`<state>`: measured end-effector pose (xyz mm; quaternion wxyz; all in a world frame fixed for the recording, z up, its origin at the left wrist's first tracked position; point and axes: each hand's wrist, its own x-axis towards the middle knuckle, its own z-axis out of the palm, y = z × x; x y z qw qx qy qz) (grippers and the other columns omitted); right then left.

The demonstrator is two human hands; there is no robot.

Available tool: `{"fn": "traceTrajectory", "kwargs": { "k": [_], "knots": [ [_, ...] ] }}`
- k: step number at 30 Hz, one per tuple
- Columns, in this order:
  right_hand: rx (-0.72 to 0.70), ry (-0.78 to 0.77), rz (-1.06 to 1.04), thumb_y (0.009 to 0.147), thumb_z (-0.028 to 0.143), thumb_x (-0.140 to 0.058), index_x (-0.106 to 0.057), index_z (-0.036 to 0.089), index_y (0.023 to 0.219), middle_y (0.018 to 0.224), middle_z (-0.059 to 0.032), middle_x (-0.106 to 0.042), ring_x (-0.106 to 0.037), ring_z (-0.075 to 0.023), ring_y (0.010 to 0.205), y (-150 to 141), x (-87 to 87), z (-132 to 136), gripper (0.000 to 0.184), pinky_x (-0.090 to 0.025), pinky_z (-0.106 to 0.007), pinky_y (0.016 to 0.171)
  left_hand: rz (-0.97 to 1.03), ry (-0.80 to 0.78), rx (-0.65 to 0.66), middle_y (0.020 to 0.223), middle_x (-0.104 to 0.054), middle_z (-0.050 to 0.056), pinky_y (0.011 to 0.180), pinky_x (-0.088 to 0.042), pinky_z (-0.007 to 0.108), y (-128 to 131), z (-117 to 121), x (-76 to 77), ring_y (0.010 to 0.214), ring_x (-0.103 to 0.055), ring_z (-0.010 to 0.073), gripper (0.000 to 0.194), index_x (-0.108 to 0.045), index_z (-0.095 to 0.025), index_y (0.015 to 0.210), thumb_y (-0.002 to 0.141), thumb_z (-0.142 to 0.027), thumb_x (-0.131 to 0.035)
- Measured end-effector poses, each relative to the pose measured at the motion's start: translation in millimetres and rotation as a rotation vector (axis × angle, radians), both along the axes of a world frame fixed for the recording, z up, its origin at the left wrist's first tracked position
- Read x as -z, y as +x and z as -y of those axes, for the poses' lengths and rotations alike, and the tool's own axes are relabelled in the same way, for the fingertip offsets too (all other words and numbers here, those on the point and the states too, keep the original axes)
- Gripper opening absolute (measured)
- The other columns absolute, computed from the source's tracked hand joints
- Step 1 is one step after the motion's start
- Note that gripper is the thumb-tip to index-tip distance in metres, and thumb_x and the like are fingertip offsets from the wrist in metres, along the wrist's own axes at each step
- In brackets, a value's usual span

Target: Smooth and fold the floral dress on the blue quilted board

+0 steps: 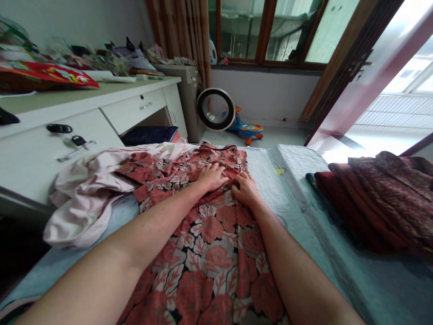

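Note:
A red floral garment (209,239) with black and cream leaves lies spread along the bed (304,212), its collar end toward the far edge. My left hand (212,175) lies flat on its upper part, fingers stretched out and slightly apart. My right hand (246,188) rests beside it on the same cloth, fingers lying flat and curved a little, touching the fabric. Both forearms reach across the garment. Neither hand holds anything.
A crumpled pale pink garment (88,194) lies at the left of the bed. Dark red folded clothes (379,198) sit at the right. A white desk (101,113) with drawers and clutter stands left. A round fan (216,109) and a toy car (248,130) stand on the floor.

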<state>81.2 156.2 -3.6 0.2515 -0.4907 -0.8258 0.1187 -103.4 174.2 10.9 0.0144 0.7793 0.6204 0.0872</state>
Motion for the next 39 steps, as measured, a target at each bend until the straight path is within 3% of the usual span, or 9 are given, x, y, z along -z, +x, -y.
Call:
{"fn": "traceTrajectory", "kwargs": {
  "k": [5,10,15,18,23,27,31,36,39],
  "knots": [
    [-0.007,0.008,-0.013,0.082,0.022,-0.057,-0.069,0.022,0.098,0.104,-0.0072,-0.062,-0.053,-0.0233,0.104,1,0.5,-2,0.02,-0.041,-0.035,0.095,-0.026,0.028,-0.059,0.132,-0.059,0.013,0.106,-0.039,0.046,-22,14,-7.9,0.123,-0.055,0.0309,0.04,-0.057,-0.02,0.127,0.095,-0.041,-0.046],
    [-0.01,-0.004,-0.113,0.09,0.027,-0.048,-0.067,0.02,0.096,0.099,-0.0072,-0.065,-0.056,-0.0217,0.099,2,2.7,-10,0.021,-0.041,-0.034,0.093,-0.039,0.038,-0.133,0.14,-0.056,0.011,0.108,-0.04,0.037,-82,42,-16.2,0.128,-0.053,0.0259,0.042,-0.055,-0.02,0.13,0.089,-0.028,-0.05],
    [0.022,0.011,-0.285,0.092,0.023,-0.039,-0.064,0.019,0.087,0.092,-0.0068,-0.065,-0.058,-0.0191,0.092,3,3.4,-13,0.026,-0.043,-0.031,0.088,-0.044,-0.073,-0.301,0.13,-0.063,0.012,0.101,-0.046,0.037,-146,74,-21.0,0.118,-0.06,0.0282,0.042,-0.058,-0.019,0.126,0.086,-0.024,-0.047],
    [0.087,0.065,-0.357,0.09,0.024,-0.04,-0.064,0.02,0.085,0.09,-0.006,-0.064,-0.057,-0.0194,0.089,4,2.0,-10,0.024,-0.043,-0.032,0.088,-0.055,-0.046,-0.346,0.131,-0.061,0.013,0.104,-0.045,0.037,-167,90,-17.9,0.122,-0.058,0.0285,0.046,-0.056,-0.017,0.128,0.084,-0.026,-0.048],
    [0.111,0.103,-0.272,0.083,0.018,-0.048,-0.066,0.02,0.086,0.094,-0.0069,-0.064,-0.056,-0.0203,0.092,5,2.9,-8,0.019,-0.043,-0.033,0.09,-0.049,0.078,-0.332,0.135,-0.057,0.014,0.11,-0.04,0.037,-172,112,-10.0,0.126,-0.055,0.0281,0.047,-0.057,-0.015,0.126,0.082,-0.03,-0.047],
    [0.039,0.043,-0.068,0.082,0.016,-0.053,-0.069,0.019,0.085,0.094,-0.0066,-0.065,-0.056,-0.0194,0.093,5,5.5,-8,0.017,-0.042,-0.03,0.09,-0.031,0.029,-0.408,0.129,-0.061,0.017,0.105,-0.043,0.035,-173,125,-10.8,0.121,-0.059,0.0275,0.047,-0.056,-0.013,0.125,0.084,-0.031,-0.044],
    [0.018,0.044,0.007,0.084,0.018,-0.054,-0.07,0.02,0.087,0.096,-0.007,-0.064,-0.055,-0.0198,0.097,4,3.4,-6,0.017,-0.041,-0.03,0.09,0.033,-0.017,-0.517,0.116,-0.068,0.013,0.091,-0.049,0.033,-179,127,-17.2,0.106,-0.065,0.0269,0.046,-0.058,-0.016,0.12,0.079,-0.035,-0.053],
    [0.012,0.039,0.013,0.083,0.019,-0.055,-0.071,0.02,0.086,0.095,-0.0066,-0.063,-0.055,-0.0199,0.096,5,0.2,-4,0.017,-0.042,-0.03,0.088,0.151,-0.083,-0.611,0.079,-0.07,0.003,0.069,-0.047,0.027,-182,125,-28.7,0.08,-0.066,0.0229,0.021,-0.066,-0.021,0.085,0.072,-0.037,-0.06],
    [0.018,0.036,0.008,0.083,0.02,-0.055,-0.071,0.02,0.086,0.095,-0.0064,-0.063,-0.055,-0.0197,0.096,5,1.0,-5,0.016,-0.042,-0.03,0.088,0.054,0.069,-0.62,0.083,-0.069,0.004,0.071,-0.046,0.029,-177,127,-39.4,0.084,-0.064,0.0245,0.015,-0.064,-0.022,0.072,0.07,-0.037,-0.061]
  ]
}}
